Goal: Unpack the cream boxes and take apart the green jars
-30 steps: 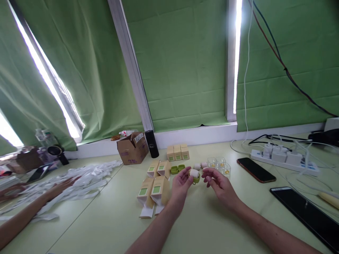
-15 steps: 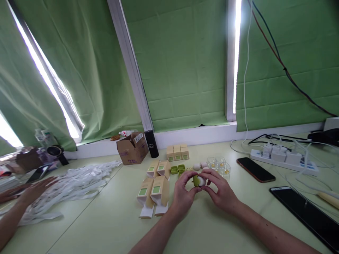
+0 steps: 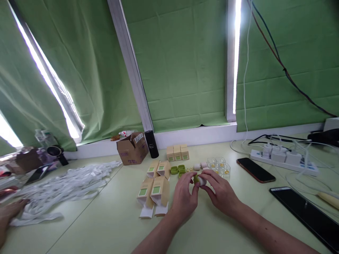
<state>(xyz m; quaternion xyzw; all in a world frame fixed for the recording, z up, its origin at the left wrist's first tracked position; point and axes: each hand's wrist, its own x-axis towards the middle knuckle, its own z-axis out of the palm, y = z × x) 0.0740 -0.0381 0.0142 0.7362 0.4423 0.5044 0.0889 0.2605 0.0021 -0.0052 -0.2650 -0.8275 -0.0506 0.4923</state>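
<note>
Between my two hands is a small rounded piece, part green and part white point(image 3: 200, 181), whose kind I cannot make out. My left hand point(image 3: 185, 192) pinches its green end, and my right hand point(image 3: 221, 188) grips the white end. Fingers cover much of it. Just behind my hands lie small green square cups point(image 3: 177, 169), white cylinders point(image 3: 197, 166) and clear cups with yellow centres point(image 3: 220, 164). To the left of my left hand, several tan cartons with green labels point(image 3: 156, 190) stand with their white flaps out toward me.
More tan cartons point(image 3: 177, 152) stand at the back beside a black cylinder point(image 3: 151, 144) and an open cardboard box point(image 3: 132, 148). White strips point(image 3: 63, 187) lie left, near another person's hand point(image 3: 13, 210). On the right are a phone point(image 3: 255, 169), a tablet-like device point(image 3: 304, 213) and a power strip point(image 3: 284, 160).
My left hand has turned a little around the green end, its thumb now more upright. The other person's hand has drawn back toward the lower left.
</note>
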